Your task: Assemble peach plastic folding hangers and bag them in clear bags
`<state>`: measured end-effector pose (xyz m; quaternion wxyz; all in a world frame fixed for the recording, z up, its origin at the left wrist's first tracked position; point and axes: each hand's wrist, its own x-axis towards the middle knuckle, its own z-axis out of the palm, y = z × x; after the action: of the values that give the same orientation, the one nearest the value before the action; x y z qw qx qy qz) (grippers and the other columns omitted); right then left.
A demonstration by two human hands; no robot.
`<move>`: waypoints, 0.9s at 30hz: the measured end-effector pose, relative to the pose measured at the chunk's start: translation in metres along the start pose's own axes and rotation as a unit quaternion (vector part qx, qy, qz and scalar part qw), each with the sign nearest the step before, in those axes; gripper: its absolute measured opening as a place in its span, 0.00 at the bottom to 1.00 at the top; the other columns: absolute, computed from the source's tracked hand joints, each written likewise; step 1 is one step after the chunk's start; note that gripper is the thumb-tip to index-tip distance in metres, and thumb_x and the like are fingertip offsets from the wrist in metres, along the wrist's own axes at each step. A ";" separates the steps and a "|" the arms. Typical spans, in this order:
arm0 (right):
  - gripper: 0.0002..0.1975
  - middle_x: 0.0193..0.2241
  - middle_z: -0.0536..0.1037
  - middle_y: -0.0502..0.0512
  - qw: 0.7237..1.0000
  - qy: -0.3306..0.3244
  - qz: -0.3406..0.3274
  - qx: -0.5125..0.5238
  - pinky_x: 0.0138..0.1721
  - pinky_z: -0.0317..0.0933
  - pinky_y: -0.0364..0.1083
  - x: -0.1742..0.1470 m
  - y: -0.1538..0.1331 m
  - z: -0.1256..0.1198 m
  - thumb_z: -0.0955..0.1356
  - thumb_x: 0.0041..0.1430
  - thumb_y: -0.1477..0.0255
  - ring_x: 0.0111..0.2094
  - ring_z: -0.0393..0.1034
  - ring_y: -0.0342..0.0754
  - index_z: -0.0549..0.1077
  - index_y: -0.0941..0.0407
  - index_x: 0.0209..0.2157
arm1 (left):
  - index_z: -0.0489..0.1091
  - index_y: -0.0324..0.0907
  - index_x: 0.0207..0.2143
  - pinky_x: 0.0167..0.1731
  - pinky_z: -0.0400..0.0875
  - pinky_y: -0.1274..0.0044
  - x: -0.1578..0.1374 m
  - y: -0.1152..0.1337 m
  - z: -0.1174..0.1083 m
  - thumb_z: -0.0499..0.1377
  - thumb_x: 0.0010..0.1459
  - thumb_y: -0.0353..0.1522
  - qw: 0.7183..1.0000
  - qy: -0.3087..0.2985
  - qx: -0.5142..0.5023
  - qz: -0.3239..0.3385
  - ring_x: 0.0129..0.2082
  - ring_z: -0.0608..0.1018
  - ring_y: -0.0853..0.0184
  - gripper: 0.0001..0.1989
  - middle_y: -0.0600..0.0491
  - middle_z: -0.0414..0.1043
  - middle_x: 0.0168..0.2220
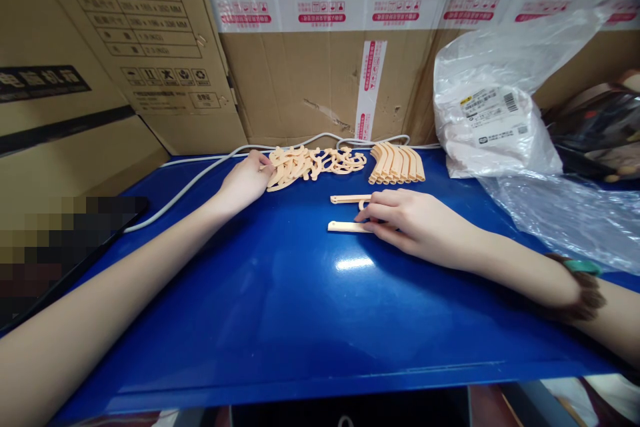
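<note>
Moderately lit, glaring white on the blue table [240,320]; stretched toward the edges, pixelated at left, blurred top right.

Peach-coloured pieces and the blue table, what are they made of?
The peach-coloured pieces look like smooth plastic: even colour and repeated, moulded-looking shapes, though I can't be sure. The blue table has a glossy top, since light glints off it; plastic or paint, perhaps.

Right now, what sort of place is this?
Probably a workbench in a storage or packing area: a blue tabletop with piled beige parts, large cardboard boxes behind, and a labelled plastic bag.
</note>
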<state>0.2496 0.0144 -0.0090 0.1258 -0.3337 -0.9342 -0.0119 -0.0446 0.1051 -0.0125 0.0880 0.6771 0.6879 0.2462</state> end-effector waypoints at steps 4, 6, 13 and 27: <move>0.14 0.38 0.77 0.58 1.000 0.001 0.001 0.000 0.42 0.65 0.50 0.000 0.000 0.000 0.60 0.69 0.71 0.39 0.73 0.51 0.75 0.59 0.45 | 0.65 0.42 0.41 0.23 0.55 0.75 -0.003 0.004 -0.002 0.50 0.62 0.34 1.000 0.019 0.017 -0.001 0.24 0.69 0.65 0.08 0.53 0.70 0.28; 0.14 0.38 0.77 0.58 1.000 0.002 0.001 -0.001 0.42 0.65 0.50 -0.001 0.000 0.000 0.60 0.69 0.71 0.39 0.73 0.51 0.75 0.59 0.44 | 0.65 0.42 0.42 0.24 0.56 0.74 -0.005 0.005 -0.003 0.49 0.62 0.34 0.999 0.028 0.027 0.006 0.26 0.71 0.63 0.09 0.51 0.71 0.30; 0.15 0.39 0.77 0.58 1.000 0.000 0.001 0.004 0.43 0.65 0.51 0.001 0.001 0.002 0.59 0.69 0.70 0.40 0.73 0.51 0.75 0.59 0.45 | 0.66 0.43 0.44 0.32 0.65 0.70 -0.008 0.005 -0.002 0.47 0.63 0.36 0.996 0.060 0.067 0.026 0.35 0.76 0.56 0.13 0.45 0.76 0.39; 0.15 0.40 0.76 0.58 1.000 -0.002 0.001 0.004 0.43 0.65 0.51 0.000 0.002 0.002 0.59 0.69 0.70 0.40 0.73 0.51 0.75 0.59 0.45 | 0.67 0.43 0.45 0.36 0.69 0.68 -0.017 0.017 -0.011 0.46 0.66 0.36 0.983 0.141 0.093 0.069 0.43 0.79 0.52 0.13 0.43 0.77 0.42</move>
<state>0.2504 0.0156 -0.0108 0.1249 -0.3346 -0.9340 -0.0069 -0.0335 0.0857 0.0013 -0.0909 0.6868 0.6647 0.2798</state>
